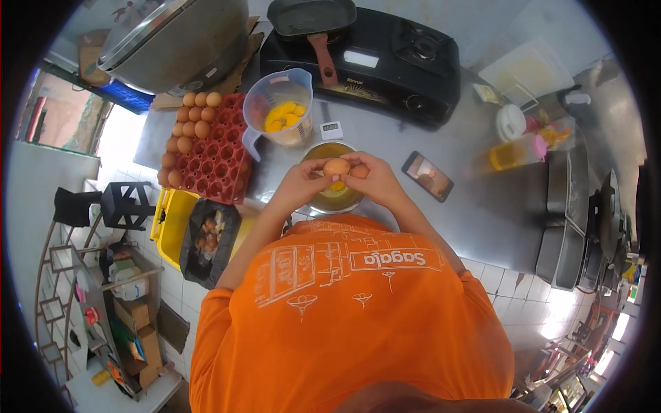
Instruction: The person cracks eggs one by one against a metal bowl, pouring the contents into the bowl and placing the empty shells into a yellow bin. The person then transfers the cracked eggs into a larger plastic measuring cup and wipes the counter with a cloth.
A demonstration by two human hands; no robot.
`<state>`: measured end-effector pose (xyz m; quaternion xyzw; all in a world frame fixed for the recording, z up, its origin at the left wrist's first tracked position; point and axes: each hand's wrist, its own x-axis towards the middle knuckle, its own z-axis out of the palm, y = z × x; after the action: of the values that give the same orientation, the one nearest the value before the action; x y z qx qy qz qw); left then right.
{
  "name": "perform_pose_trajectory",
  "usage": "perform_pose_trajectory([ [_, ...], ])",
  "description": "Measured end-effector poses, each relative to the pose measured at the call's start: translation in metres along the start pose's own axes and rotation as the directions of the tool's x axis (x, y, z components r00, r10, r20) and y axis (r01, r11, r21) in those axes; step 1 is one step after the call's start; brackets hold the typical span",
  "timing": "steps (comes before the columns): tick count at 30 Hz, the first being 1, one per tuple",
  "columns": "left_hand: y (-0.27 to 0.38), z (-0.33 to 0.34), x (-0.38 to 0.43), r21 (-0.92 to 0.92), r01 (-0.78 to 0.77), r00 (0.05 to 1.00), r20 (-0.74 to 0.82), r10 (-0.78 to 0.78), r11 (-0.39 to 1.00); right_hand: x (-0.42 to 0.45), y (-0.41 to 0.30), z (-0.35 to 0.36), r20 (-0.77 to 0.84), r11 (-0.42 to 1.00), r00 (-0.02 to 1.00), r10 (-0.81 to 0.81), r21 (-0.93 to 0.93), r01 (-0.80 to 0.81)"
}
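Over a metal bowl (336, 205), both hands are close together with brown eggshells in their fingers. My left hand (305, 178) grips a rounded brown shell (336, 165); whether it is a half or nearly whole, I cannot tell. My right hand (376, 174) pinches another brown shell (360, 171) right beside it. Just below the fingers shows a yellow yolk (338, 186); its exact height over the bowl is unclear. Cloudy liquid lies in the bowl. Behind and to the left, a clear measuring jug (251, 106) contains several yolks (284, 116).
A red egg tray (217, 155) with several brown eggs (195, 113) stands left, above a yellow bin (166, 227) holding shells. A Rinnai gas stove (382, 77) bears a pan (311, 18). A small timer (331, 130), phone (427, 176) and oil bottle (511, 155) are on the steel table (480, 222).
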<state>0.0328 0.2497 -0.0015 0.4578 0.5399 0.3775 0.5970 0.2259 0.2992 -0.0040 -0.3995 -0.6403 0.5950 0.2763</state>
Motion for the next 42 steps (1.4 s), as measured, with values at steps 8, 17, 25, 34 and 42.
perform_pose_trajectory([
  [8,0.002,0.016,-0.003,0.462,-0.128,0.92,-0.275,0.279,0.878,0.008,0.016,0.006,-0.112,0.965,0.99,-0.088,-0.256,0.057],
  [17,0.003,0.025,-0.002,0.544,-0.093,0.912,-0.291,0.291,0.834,0.007,0.01,0.006,-0.137,0.905,0.983,-0.126,-0.421,0.057],
  [25,0.001,0.016,-0.004,0.597,-0.2,0.868,-0.26,0.423,0.777,0.006,0.011,0.001,-0.09,0.879,0.962,-0.258,-0.436,0.195],
  [34,0.015,0.004,-0.008,0.708,-0.349,0.784,-0.139,0.605,0.614,-0.005,-0.004,-0.014,-0.049,0.868,0.947,-0.316,-0.418,0.268],
  [42,-0.001,0.018,-0.005,-0.268,0.006,0.989,-0.143,-0.046,0.963,-0.002,0.001,-0.008,-0.084,0.813,0.871,-0.484,-0.41,0.412],
])
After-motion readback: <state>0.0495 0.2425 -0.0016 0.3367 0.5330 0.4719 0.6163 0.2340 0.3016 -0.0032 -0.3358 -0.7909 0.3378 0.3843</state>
